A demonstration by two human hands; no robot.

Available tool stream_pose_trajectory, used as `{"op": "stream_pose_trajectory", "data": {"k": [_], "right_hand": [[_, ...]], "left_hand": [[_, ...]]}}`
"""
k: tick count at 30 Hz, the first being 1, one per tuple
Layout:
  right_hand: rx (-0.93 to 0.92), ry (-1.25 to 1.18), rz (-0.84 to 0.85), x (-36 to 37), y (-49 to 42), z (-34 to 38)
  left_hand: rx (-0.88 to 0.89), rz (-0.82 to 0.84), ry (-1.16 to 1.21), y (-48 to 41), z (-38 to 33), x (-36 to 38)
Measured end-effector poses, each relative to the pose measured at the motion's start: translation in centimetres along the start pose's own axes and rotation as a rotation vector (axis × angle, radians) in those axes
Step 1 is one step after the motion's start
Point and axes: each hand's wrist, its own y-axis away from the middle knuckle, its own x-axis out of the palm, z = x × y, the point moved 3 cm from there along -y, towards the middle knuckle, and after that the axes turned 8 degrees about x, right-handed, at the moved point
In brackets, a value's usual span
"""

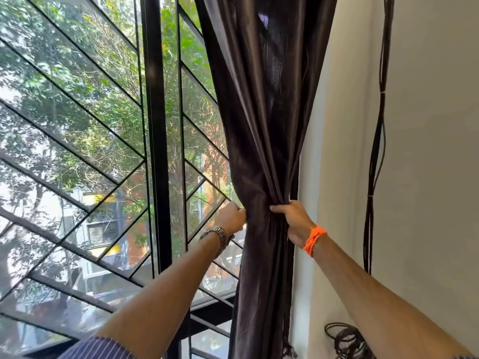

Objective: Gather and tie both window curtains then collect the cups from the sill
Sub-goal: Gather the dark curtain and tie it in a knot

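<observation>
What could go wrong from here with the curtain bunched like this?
1. No tie or cord shows at the waist of the dark curtain; if either grip lets go to fetch one, the folds may spread again.
2. The left hand pinches only the window-side edge, so that side could slip first; the right hand wraps more cloth.
3. Black cables hang on the wall close by; a swinging elbow might snag them.

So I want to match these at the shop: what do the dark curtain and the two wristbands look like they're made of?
The dark brown curtain looks like a satiny woven fabric: soft sheen along its folds. The silver wristwatch band on the left wrist looks like metal links, shiny. The orange wristband on the right wrist looks like wound cord or thread, matte.
</observation>
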Motion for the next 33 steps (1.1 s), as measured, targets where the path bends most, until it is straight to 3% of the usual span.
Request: {"op": "stream_pose_trajectory", "data": {"k": [2,7,13,18,24,29,33], "right_hand": [[0.050,-0.089,0.076,0.3,0.0,-0.4],[0.079,-0.150,0.141,0.9,0.5,-0.6],[0.271,-0.085,0.214,-0.2,1.1,-1.5],[0.301,-0.040,0.285,-0.8,1.1,-1.4],[0.185,0.254,0.033,-0.5,0.9,-0.4],[-0.030,0.717,-0.314,-0.5,1.5,1.4],[-0.209,0.766,-0.508,-0.2,1.8,2.0]], "left_hand": [[0.035,-0.009,0.094,0.3,-0.4,0.7],[0.056,0.141,0.590,0.6,-1.3,2.9],[0.160,0.159,0.552,0.2,-1.6,2.9],[0.257,0.174,0.461,0.4,-2.1,2.6],[0.270,0.037,0.003,0.1,-2.6,1.5],[0.211,0.021,-0.128,0.9,-3.0,0.5],[0.207,-0.012,-0.216,1.8,-3.4,-0.3]]}}
